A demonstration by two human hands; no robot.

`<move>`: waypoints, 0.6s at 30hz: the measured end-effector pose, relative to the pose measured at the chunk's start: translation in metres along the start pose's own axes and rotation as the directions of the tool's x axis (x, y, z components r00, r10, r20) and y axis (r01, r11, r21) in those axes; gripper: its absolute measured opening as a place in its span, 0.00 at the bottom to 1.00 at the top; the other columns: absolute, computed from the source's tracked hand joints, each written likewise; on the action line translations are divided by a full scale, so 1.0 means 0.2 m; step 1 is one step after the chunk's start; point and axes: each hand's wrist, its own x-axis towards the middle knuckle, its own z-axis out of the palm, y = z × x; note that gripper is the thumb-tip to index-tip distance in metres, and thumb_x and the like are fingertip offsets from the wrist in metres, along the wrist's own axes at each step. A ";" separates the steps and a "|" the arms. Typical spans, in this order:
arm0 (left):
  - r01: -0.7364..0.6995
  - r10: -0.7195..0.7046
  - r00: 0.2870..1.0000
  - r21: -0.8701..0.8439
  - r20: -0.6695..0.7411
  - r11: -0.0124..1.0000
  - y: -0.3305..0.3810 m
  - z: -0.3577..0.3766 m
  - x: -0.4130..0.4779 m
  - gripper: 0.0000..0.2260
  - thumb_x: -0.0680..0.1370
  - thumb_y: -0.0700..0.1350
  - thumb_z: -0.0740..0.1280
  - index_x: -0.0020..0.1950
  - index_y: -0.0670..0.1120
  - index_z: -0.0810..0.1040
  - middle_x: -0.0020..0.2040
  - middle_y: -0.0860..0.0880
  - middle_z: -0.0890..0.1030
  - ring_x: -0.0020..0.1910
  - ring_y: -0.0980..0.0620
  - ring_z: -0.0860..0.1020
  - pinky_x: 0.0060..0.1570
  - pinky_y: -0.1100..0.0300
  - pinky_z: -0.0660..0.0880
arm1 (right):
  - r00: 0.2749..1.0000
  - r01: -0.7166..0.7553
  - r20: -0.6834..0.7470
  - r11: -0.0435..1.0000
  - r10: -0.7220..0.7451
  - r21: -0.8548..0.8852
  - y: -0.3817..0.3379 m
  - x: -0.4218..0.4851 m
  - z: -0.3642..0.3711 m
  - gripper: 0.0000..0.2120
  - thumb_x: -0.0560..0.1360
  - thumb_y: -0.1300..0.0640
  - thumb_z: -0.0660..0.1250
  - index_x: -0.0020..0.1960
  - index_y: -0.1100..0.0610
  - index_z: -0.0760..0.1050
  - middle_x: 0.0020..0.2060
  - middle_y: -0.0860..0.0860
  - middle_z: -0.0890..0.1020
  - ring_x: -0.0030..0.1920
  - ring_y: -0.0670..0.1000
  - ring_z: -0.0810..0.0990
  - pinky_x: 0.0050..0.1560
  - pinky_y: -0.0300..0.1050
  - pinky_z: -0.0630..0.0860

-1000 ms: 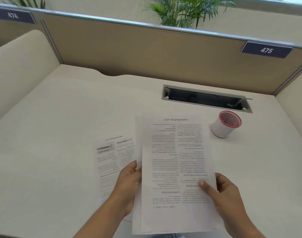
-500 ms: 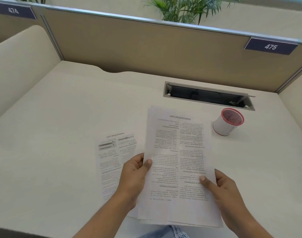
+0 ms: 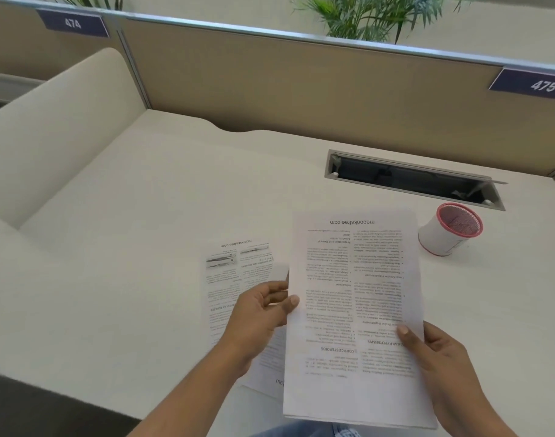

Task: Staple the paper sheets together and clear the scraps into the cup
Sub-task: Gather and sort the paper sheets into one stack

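Both my hands pinch the paper stack (image 3: 355, 298): left hand (image 3: 263, 313) at 9 o'clock, right hand (image 3: 433, 351) at 4. Since half a second ago I've squared it neater; cup (image 3: 449, 230) at 2 o'clock, unmoved.

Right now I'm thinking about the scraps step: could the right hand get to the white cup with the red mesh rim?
Probably yes, once it lets go. The right hand is gripping the printed paper sheets; the white cup with the red mesh rim stands ahead of it on the desk, nothing between.
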 end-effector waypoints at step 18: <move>0.145 0.185 0.961 0.946 -0.204 0.290 -0.20 -0.06 0.07 0.40 0.69 0.76 0.61 0.67 0.46 0.68 0.63 0.47 0.72 0.61 0.47 0.72 0.58 0.53 0.71 | 0.999 0.036 -0.018 0.994 -0.038 -0.105 -0.03 -0.02 -0.06 0.06 0.75 0.62 0.68 0.50 0.60 0.83 0.41 0.57 0.88 0.37 0.54 0.87 0.35 0.41 0.83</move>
